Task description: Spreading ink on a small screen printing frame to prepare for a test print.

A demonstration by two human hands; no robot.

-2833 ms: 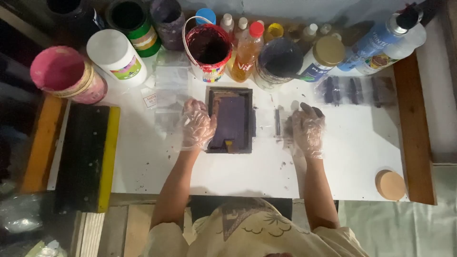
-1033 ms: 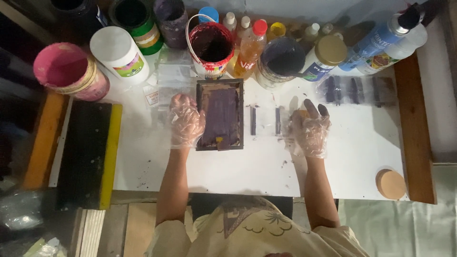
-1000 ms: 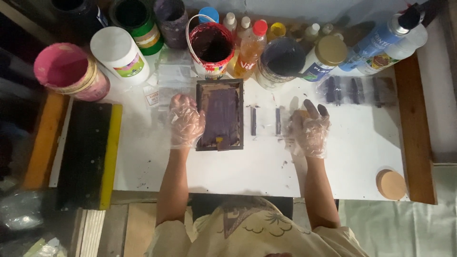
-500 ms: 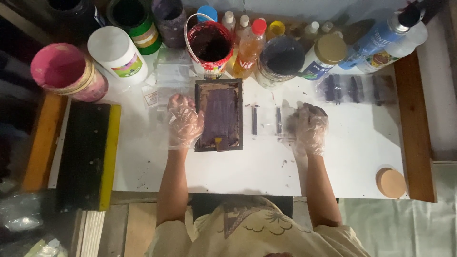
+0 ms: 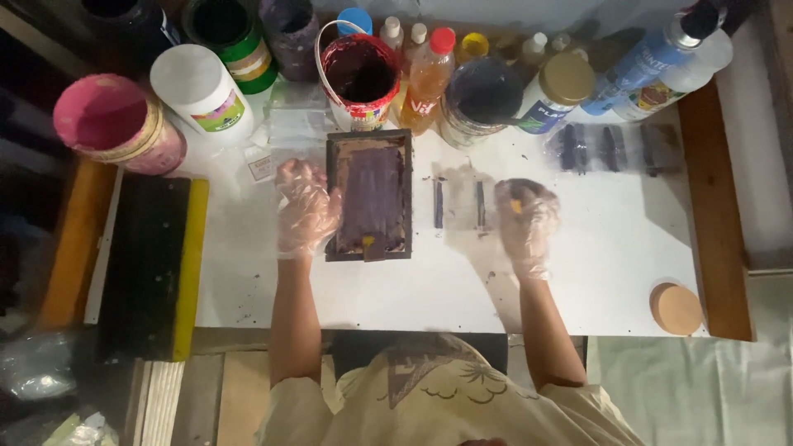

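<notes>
The gloved left hand [image 5: 306, 208] is lying flat, fingers spread, on the left edge of the small dark wooden printing frame [image 5: 369, 195], seemingly steadying it on the white table [image 5: 578, 272]; the gloved right hand [image 5: 526, 221] is curling loosely beside 2 purple strips [image 5: 458, 204], pinching something small and yellow; beyond, paint jars [image 5: 360, 76] are crowding the back.

Beyond the gloved fingers, along the table's far edge, stand an open red paint bucket [image 5: 360, 76], an orange bottle [image 5: 428, 76], a dark-lidded jar [image 5: 481, 97] and a gold-capped jar [image 5: 557, 91]. Far out to the left sit a pink tub [image 5: 116, 124] and a white container [image 5: 201, 92], with a black-and-yellow squeegee [image 5: 155, 266] nearer. A round cork lid [image 5: 676, 308] lies well off to the right.
</notes>
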